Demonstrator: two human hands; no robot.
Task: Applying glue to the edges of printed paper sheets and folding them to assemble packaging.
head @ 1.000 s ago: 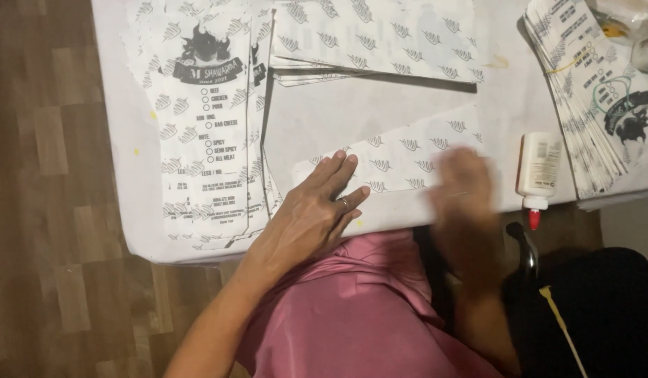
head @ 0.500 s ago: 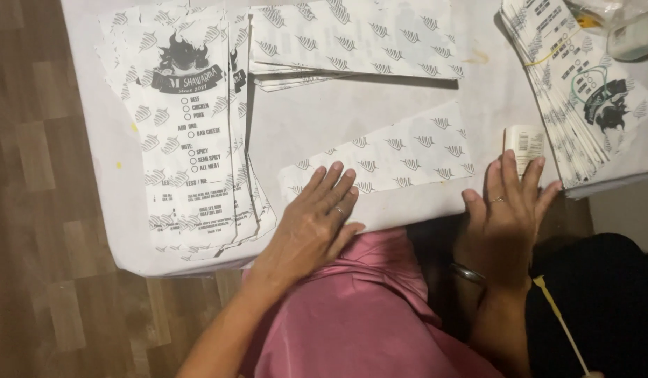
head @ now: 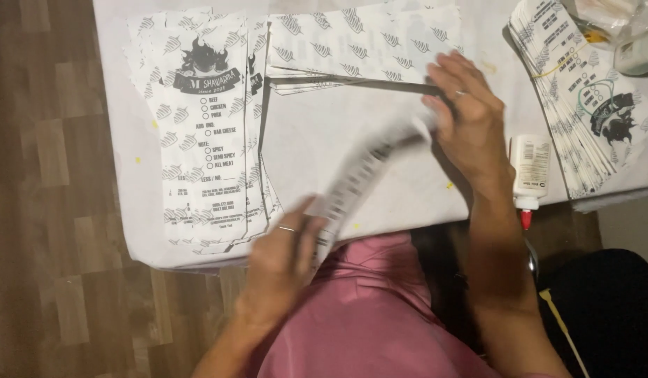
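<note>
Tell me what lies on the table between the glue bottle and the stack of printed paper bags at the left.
In the head view, between the glue bottle and the stack of printed paper bags, the right hand and left hand hold a blurred printed paper bag over bare white table cover.

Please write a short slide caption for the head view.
Both hands, left hand and right hand, lift a printed paper sheet.

My left hand [head: 285,255] sits low and near my body, fingers curled in a pinch; my right hand [head: 464,115] reaches forward, fingers pinching.
</note>
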